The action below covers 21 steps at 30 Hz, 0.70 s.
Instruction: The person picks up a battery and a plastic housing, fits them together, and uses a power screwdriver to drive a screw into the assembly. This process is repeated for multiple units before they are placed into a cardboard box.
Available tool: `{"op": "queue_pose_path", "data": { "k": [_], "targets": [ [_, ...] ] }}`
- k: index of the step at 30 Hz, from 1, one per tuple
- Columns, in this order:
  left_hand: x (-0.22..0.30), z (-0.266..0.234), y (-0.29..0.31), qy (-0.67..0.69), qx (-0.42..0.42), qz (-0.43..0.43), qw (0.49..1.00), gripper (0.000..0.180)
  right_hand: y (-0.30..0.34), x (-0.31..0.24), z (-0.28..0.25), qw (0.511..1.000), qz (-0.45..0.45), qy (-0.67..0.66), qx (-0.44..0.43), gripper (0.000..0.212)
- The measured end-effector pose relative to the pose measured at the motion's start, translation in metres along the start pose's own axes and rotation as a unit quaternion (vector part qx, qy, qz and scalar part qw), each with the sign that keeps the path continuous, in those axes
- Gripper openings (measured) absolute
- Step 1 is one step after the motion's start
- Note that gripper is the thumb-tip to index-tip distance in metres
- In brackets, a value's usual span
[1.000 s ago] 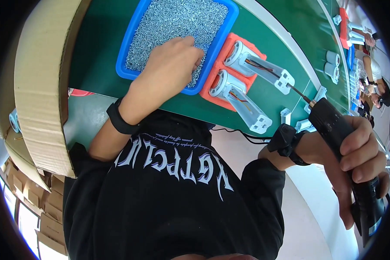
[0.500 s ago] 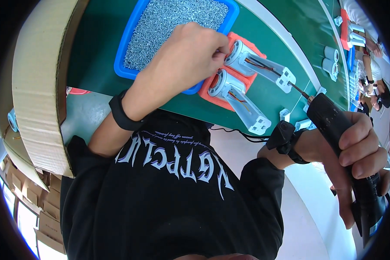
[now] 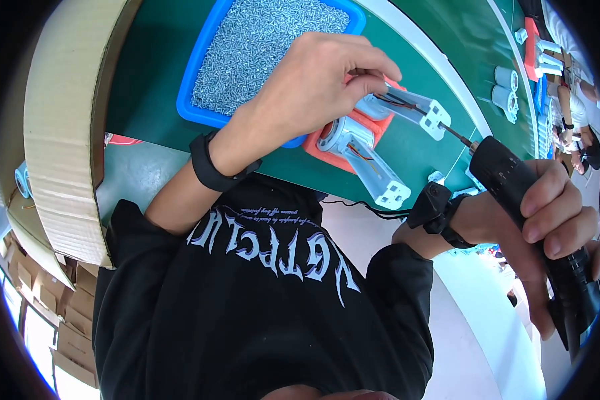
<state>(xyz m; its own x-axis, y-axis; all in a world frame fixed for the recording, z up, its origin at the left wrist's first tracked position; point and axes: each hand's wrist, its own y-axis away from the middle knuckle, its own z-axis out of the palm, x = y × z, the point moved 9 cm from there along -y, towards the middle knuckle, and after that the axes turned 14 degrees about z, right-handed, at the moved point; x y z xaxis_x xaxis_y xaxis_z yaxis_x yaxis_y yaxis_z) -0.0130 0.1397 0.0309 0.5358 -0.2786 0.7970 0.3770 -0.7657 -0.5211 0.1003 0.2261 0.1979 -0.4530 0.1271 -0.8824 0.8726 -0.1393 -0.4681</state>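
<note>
My right hand (image 3: 557, 213) is wrapped round a black electric screwdriver (image 3: 503, 167). The thin bit reaches the square end of the farther light-blue plastic housing (image 3: 407, 110); whether it sits in a hole there is too small to tell. Over the round base of that housing hovers my left hand (image 3: 333, 80), thumb and forefinger pinched, hiding much of the base. Anything between those fingertips cannot be made out. Beside it lies a second, similar housing (image 3: 373, 170), with coloured wires showing in its channel. Both round bases rest in a red-orange foam holder (image 3: 340, 162).
A blue tray (image 3: 189, 87) full of small silver screws stands on the green table (image 3: 153, 53) behind my left forearm. A large cardboard box (image 3: 63, 133) rises on the left. White cups (image 3: 505, 99) and other people at work are at the far right.
My left hand has moved right, from the rim of the farther housing's base to above where its base meets its arm. The screwdriver has shifted slightly, its bit still at the housing's end.
</note>
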Motion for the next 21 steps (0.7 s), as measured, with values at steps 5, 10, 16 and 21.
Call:
{"op": "queue_pose_path", "data": {
  "k": [5, 10, 16, 21],
  "targets": [
    [-0.004, 0.006, 0.003, -0.013, 0.035, 0.027, 0.999, 0.010, 0.004, 0.005, 0.000, 1.000, 0.004, 0.005, -0.025, 0.076],
    [-0.012, 0.022, 0.013, 0.148, 0.026, -0.110, 0.983, 0.010, 0.009, 0.001, -0.008, 0.999, -0.008, -0.029, -0.017, 0.074],
    [-0.025, 0.050, 0.042, 0.432, 0.166, -0.255, 0.849, 0.012, 0.007, 0.002, -0.022, 0.999, -0.009, -0.045, 0.014, 0.070],
    [-0.029, 0.034, 0.029, 0.142, 0.092, -0.113, 0.979, 0.014, 0.015, 0.001, -0.024, 0.998, -0.007, -0.055, 0.030, 0.069]
  ]
}}
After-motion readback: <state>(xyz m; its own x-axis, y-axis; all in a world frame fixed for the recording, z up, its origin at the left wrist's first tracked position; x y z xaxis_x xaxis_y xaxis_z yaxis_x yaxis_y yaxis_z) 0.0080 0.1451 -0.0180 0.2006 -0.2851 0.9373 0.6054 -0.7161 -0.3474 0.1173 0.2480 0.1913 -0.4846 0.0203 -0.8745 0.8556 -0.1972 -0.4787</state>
